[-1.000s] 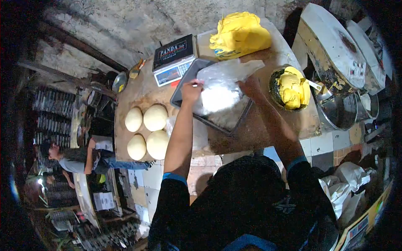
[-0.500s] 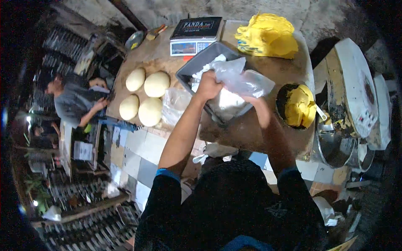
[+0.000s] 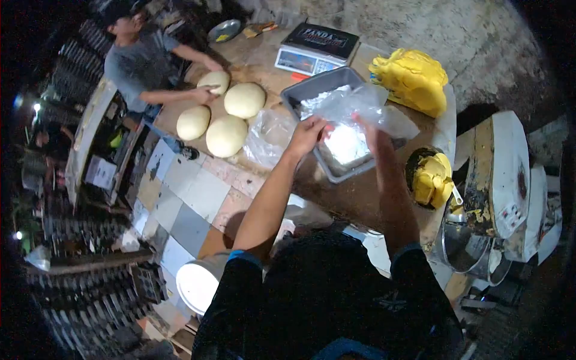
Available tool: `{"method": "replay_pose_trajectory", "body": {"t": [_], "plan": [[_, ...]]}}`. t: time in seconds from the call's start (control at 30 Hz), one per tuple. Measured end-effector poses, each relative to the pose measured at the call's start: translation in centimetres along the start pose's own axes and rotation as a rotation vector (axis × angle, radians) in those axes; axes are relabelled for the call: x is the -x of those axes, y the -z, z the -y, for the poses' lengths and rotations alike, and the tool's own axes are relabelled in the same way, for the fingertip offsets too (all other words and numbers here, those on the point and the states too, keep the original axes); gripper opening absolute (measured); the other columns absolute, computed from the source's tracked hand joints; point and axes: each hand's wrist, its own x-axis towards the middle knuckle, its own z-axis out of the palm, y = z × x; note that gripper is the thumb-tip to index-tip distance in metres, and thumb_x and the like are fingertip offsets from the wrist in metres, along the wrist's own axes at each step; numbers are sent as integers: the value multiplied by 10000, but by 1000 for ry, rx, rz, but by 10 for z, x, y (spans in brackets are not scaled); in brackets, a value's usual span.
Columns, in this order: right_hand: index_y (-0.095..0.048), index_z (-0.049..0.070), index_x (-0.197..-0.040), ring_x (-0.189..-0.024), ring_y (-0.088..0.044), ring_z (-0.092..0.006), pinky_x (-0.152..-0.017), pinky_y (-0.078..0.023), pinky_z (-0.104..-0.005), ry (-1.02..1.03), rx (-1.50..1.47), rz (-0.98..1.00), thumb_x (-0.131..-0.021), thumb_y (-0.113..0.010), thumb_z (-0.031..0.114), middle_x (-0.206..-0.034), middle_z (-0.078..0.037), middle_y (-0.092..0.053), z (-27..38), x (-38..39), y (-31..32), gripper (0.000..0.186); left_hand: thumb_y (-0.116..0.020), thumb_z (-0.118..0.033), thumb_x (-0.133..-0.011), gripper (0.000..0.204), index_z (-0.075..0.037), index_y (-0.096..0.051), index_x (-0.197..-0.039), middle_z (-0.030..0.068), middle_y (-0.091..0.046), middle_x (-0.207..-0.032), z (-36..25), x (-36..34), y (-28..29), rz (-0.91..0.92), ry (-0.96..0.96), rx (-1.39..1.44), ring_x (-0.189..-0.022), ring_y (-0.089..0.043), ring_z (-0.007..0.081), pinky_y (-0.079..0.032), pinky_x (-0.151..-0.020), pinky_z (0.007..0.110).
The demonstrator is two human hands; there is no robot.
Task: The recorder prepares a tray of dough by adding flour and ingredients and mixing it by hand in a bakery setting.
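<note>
My left hand (image 3: 309, 133) is closed on a clear plastic bag (image 3: 393, 120) over a grey tub (image 3: 354, 171). My right hand (image 3: 369, 131) grips the same bag farther right, its fingertips partly hidden by plastic. The tub holds white powder (image 3: 342, 147), brightly lit between my hands. Just left of it lies another crumpled clear bag (image 3: 267, 138). Several pale dough balls (image 3: 243, 101) rest left of that bag on the wooden table (image 3: 390, 192). A co-worker (image 3: 129, 78) has both hands at the farthest ball (image 3: 213, 80).
Behind the tub are a scale (image 3: 315, 51) and a yellow mound (image 3: 408, 81). At right sit a bowl of yellow paste (image 3: 429, 180) with a white utensil, a machine (image 3: 504, 174) and a metal bowl (image 3: 465, 249). A white bucket (image 3: 195, 285) stands on the tiled floor.
The view has swung, shifting the table rightward in the picture. My hands still hold the bag over the tub. The co-worker has come to the table and put hands to a dough ball.
</note>
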Motion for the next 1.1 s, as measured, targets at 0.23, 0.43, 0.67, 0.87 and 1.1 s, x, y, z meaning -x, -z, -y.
{"method": "replay_pose_trajectory", "body": {"t": [0.23, 0.43, 0.67, 0.87, 1.1], "plan": [[-517, 15, -1172, -967, -553, -258, -879, -453, -370, 237, 341, -179, -894, -554, 231, -1097, -123, -568, -55, -19, 28, 354, -580, -77, -887, 193, -45, -650, -1064, 37, -661, -940, -12, 22, 24, -192, -452, -367, -834, -580, 103, -467, -753, 240], [-481, -1, -1191, -979, -556, -298, -869, -454, -387, 487, 662, 96, -876, -550, 227, -1107, -166, -561, -43, 74, -93, 395, -598, -260, -890, 378, -50, -567, -1203, 85, -635, -1002, 7, 88, 51, -155, -301, -614, -863, -580, 176, -463, -788, 285], [-404, 10, -1346, -1212, -455, -372, -1046, -340, -399, 378, 786, 471, -720, -696, 232, -1290, -248, -478, -78, 157, -244, 725, -629, -186, -752, 272, -12, -644, -961, 72, -583, -758, 104, 209, 174, -597, -395, -46, -722, -561, 159, -460, -704, 287], [-461, 18, -1270, -1042, -536, -326, -941, -417, -446, 535, 1488, 820, -910, -512, 184, -1109, -128, -560, -345, 226, -54, 400, -600, -511, -775, 506, -118, -630, -1091, 163, -645, -1043, 463, 260, 210, -680, 798, -529, -926, -633, 379, -492, -832, 465], [-410, 50, -1334, -1097, -506, -310, -953, -415, -433, -270, 1751, 710, -914, -533, 215, -1236, -145, -518, -475, 269, -12, 467, -614, -554, -767, 585, -144, -511, -1172, 208, -601, -1102, 557, 185, 191, -852, 1077, -174, -1001, -585, 414, -457, -887, 481]]}}
